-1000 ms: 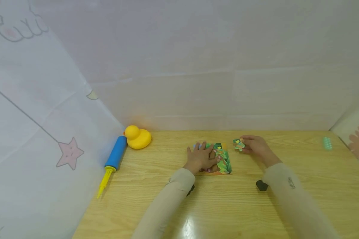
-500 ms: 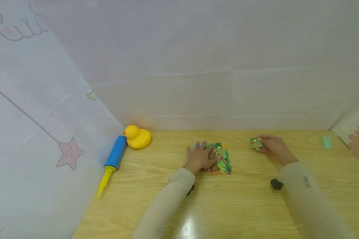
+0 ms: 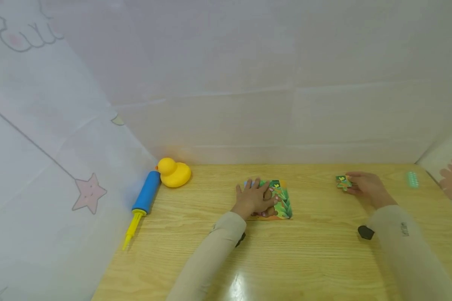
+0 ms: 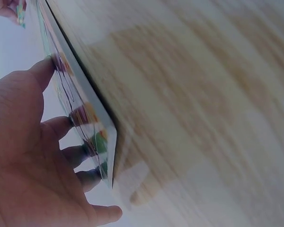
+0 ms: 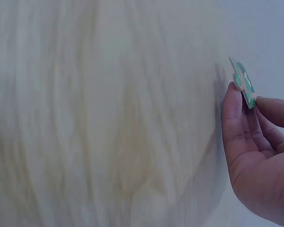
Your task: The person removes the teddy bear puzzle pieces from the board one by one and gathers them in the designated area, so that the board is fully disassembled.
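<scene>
Two hands are seen: the left hand is laid flat, fingers straight, on the puzzle board mid-worktop; the puzzle piece is pinched by the right hand, well apart.

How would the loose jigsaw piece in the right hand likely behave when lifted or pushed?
The puzzle piece looks thin and flat, so probably light. The right hand pinches it by the edge without any bend showing, so likely stiff card. Laid flat on the smooth table it may slide and be hard to lift.
</scene>
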A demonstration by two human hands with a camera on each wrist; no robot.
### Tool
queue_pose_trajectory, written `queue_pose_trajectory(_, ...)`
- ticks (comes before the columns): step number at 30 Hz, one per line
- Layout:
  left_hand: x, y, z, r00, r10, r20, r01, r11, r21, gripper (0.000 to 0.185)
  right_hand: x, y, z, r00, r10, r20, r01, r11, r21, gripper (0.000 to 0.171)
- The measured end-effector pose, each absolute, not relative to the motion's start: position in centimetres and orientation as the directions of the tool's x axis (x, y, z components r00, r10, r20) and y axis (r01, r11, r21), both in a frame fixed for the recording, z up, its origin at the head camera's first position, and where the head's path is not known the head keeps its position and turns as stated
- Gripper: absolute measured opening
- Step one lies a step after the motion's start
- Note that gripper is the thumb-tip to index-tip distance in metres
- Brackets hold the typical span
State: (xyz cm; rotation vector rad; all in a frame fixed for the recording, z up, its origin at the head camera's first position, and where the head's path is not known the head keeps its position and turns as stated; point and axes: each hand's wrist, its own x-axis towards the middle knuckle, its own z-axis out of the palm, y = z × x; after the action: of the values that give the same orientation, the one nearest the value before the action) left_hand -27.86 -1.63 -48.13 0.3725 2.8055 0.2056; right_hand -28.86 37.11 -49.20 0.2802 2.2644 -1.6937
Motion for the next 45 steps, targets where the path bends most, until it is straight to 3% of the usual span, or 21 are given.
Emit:
queue_pose_trajectory(15, -27.0, -1.2, -48.2, -0.916, 0.297, -0.27, 0.253, 0.95, 0.185, 0.075, -27.8, 39.2, -48.5, -0.94, -0.011, -0.342, 0.293, 0.486, -0.823, 0.057)
queue_pose_trajectory(27, -27.0, -1.4, -48.2, -0.916, 0.304, -0.261, 0.259, 0.946, 0.194, 0.075, -27.3, 39.6, -48.3, -0.955, -0.023, -0.295, 0.249, 0.478, -0.842, 0.06)
queue_pose_trajectory(45, -27.2, -1.6, -47.8, -0.919, 0.298, -0.258, 0.256, 0.949, 0.181, 0.075, -28.0, 41.0, -47.6, -0.941, -0.047, -0.334, 0.267, 0.503, -0.822, 0.067)
